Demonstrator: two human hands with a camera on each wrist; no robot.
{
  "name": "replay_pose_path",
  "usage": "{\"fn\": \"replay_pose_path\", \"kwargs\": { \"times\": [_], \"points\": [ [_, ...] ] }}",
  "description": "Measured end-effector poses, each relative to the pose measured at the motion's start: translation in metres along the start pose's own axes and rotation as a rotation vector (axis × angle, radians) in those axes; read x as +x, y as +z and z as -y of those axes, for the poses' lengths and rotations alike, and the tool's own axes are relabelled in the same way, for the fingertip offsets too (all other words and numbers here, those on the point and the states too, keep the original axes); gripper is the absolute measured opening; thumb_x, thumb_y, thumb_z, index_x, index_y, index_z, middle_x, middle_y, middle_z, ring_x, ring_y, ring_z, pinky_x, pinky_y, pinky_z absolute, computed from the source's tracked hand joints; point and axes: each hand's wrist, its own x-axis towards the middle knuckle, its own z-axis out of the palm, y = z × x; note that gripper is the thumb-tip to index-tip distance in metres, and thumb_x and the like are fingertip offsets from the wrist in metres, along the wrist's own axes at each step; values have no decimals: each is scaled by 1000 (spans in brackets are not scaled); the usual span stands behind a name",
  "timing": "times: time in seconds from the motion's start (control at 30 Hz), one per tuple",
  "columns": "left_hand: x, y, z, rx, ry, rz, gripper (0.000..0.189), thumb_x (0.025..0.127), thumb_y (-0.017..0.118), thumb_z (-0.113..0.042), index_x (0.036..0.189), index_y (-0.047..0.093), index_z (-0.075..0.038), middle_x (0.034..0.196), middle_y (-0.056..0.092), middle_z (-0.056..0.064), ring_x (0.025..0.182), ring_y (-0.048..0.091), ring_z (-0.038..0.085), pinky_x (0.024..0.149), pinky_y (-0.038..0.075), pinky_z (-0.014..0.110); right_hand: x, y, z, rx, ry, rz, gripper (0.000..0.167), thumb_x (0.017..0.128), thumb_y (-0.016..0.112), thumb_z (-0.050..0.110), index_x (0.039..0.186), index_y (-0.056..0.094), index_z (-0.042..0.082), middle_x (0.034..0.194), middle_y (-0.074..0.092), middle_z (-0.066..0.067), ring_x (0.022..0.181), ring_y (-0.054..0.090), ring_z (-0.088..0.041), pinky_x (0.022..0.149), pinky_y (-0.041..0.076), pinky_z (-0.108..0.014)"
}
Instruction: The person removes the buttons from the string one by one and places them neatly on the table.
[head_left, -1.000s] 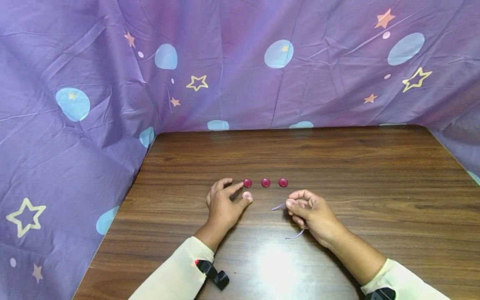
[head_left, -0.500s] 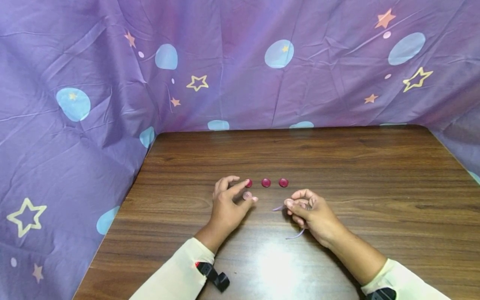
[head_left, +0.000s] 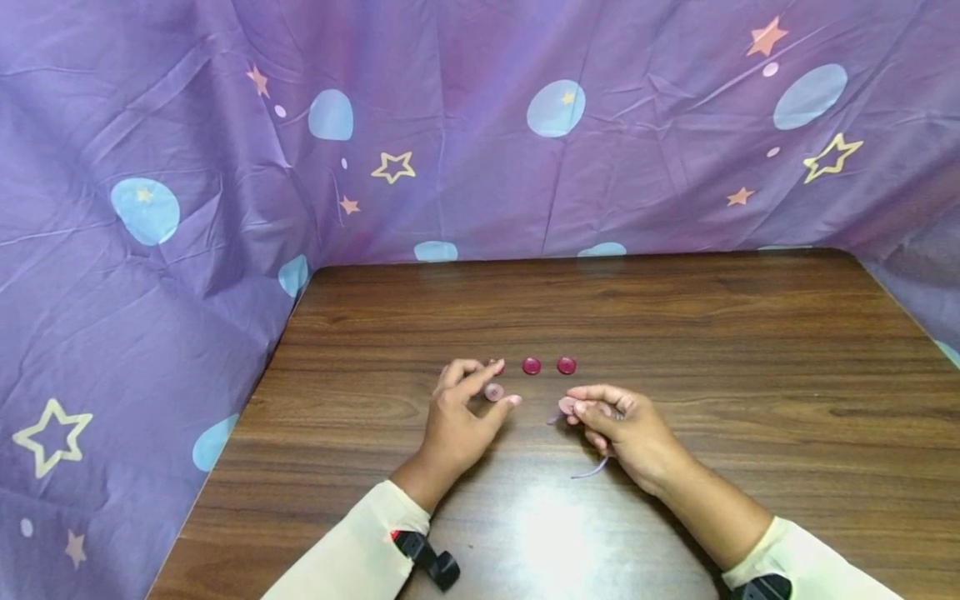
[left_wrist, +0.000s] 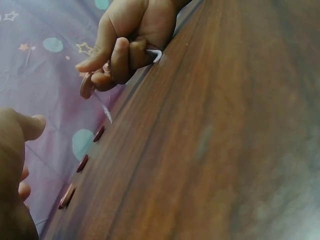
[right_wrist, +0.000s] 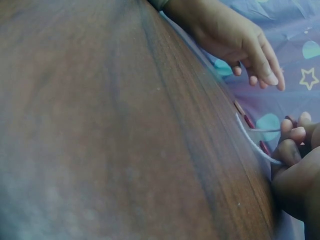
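My right hand pinches a light pink button at its fingertips. A thin lilac string runs through the same hand, one end poking out below the button and the other trailing under the palm. Whether the string passes through the button's holes, I cannot tell. With thumb and index finger spread, my left hand hovers around a second light pink button lying on the table, and holds nothing. Its index fingertip partly covers the leftmost dark red button.
Two more dark red buttons, a middle one and a right one, continue the row on the brown wooden table. A purple cloth with stars hangs behind and beside the table.
A pink button has come into view at my right fingertips, where only the string stuck out before. My left hand has shifted slightly right, its index finger covering more of the leftmost red button.
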Motion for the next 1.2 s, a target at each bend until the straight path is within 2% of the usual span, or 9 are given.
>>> {"fn": "replay_pose_path", "kwargs": {
  "times": [0.13,0.27,0.37,0.53,0.67,0.83,0.93,1.07,1.2],
  "points": [
    [-1,0,-1,-69,10,23,51,82,95,-12,130,79,-5,103,73,18,94,74,31,91,62,41,0,1,0,-58,-1,-16,33,102,67,-3,135,67,-8,95,83,7,63,55,-2,55,45,-15],
    [-2,1,-2,-135,12,49,51,83,94,-8,131,77,-1,95,71,20,79,71,32,75,63,33,-1,1,0,-120,4,-27,44,103,67,-2,144,58,-14,94,82,8,58,50,-2,53,42,-15],
    [-3,2,-3,-179,17,75,51,84,93,-5,132,76,1,88,67,18,71,63,28,65,57,24,-1,2,0,-150,4,-25,47,103,67,-1,147,56,-14,95,82,10,56,48,-2,51,41,-16],
    [-6,4,-7,-275,-4,141,54,87,90,-2,137,72,3,78,62,13,61,51,12,55,45,17,-1,2,1,-171,-3,-12,47,103,68,2,147,57,-13,97,82,10,57,48,-2,51,41,-16],
    [-8,3,-10,-346,-85,226,58,89,87,-2,144,67,2,71,63,12,61,48,0,54,43,16,-1,2,1,-152,-7,4,43,103,69,1,143,59,-12,97,82,8,59,50,-2,51,42,-16],
    [-7,1,-14,-407,-202,330,66,91,86,-2,152,61,0,71,69,15,61,53,-2,57,47,16,0,1,1,-112,-18,26,29,102,69,-1,129,61,-3,98,82,6,60,50,-2,50,40,-16],
    [-7,2,-13,-434,-216,367,68,92,85,-2,154,57,1,73,69,17,62,56,-1,58,49,16,0,2,1,-99,-25,30,24,101,70,-2,124,62,-2,99,83,6,58,49,-1,49,40,-16],
    [-7,4,-12,-454,-204,391,68,93,83,-1,154,56,4,78,71,21,65,59,0,60,52,17,-1,2,2,-87,-35,34,21,101,70,-2,120,64,0,100,84,5,57,48,-1,48,39,-16],
    [-8,4,-14,-461,-241,405,66,93,84,-2,154,57,3,92,76,23,73,66,-1,66,59,18,-2,3,2,-79,-52,39,18,101,71,-1,118,66,1,101,84,5,56,47,-1,48,39,-17]
  ]
}}
